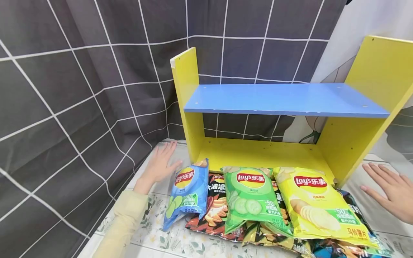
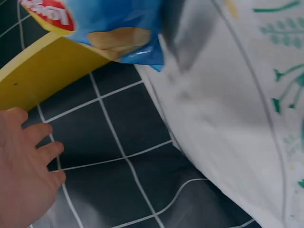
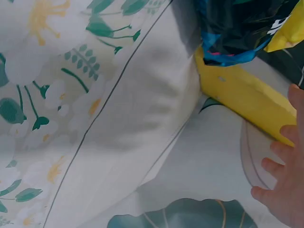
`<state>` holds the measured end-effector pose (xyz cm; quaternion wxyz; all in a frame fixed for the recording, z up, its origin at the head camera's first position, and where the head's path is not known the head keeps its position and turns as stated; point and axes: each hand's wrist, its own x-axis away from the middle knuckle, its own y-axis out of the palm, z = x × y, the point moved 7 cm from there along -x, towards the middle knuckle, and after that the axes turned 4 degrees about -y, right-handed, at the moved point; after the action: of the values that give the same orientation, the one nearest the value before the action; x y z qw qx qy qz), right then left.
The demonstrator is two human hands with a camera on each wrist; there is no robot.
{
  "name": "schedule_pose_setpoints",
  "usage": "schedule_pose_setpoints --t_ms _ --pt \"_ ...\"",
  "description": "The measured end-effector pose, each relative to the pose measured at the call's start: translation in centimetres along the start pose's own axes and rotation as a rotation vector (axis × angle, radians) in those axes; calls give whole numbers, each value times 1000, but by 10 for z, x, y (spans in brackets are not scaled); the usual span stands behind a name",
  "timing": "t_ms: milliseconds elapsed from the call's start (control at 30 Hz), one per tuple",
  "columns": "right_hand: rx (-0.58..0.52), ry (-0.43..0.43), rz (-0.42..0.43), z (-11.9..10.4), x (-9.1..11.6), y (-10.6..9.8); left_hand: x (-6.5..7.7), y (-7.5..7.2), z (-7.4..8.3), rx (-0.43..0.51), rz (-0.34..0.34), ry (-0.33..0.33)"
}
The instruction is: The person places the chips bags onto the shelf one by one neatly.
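Observation:
In the head view my left hand (image 1: 158, 166) is spread flat beside the left end of the yellow and blue shelf (image 1: 284, 98), just left of a blue Lay's chip bag (image 1: 190, 190). My right hand (image 1: 392, 191), fingers straight, is at the shelf's right side, near a yellow Lay's bag (image 1: 317, 204). Neither hand holds anything. Between them a green Lay's bag (image 1: 255, 197) lies on darker chip bags, one of them red-brown (image 1: 214, 208). In the right wrist view a black and blue bag (image 3: 232, 33) shows by the shelf's end.
A table with a floral cloth (image 1: 161, 236) bears the bags and shelf. Dark checked curtains (image 1: 129, 71) hang behind and at the left. A pale patterned curtain (image 1: 368, 21) hangs at the right. The shelf has a blue middle board (image 1: 284, 96) and a yellow bottom board (image 1: 258, 152).

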<state>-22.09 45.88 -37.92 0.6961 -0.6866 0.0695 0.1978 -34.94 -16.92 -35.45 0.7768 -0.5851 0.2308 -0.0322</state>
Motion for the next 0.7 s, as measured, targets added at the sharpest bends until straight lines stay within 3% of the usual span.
schedule_pose_setpoints --t_ms 100,300,500,600,700 --pt "-17 -9 119 -9 -1 -15 -3 -15 4 11 88 -2" --pt "-69 -30 294 -26 -3 -43 -6 -49 12 202 271 -67" --pt "-40 -24 264 -35 -3 -52 -14 -80 22 434 394 -93" --pt "-28 -19 207 -42 -3 -55 -19 -94 30 507 421 -96" --pt "-31 -42 202 -52 -3 -62 -26 -109 38 545 451 -88"
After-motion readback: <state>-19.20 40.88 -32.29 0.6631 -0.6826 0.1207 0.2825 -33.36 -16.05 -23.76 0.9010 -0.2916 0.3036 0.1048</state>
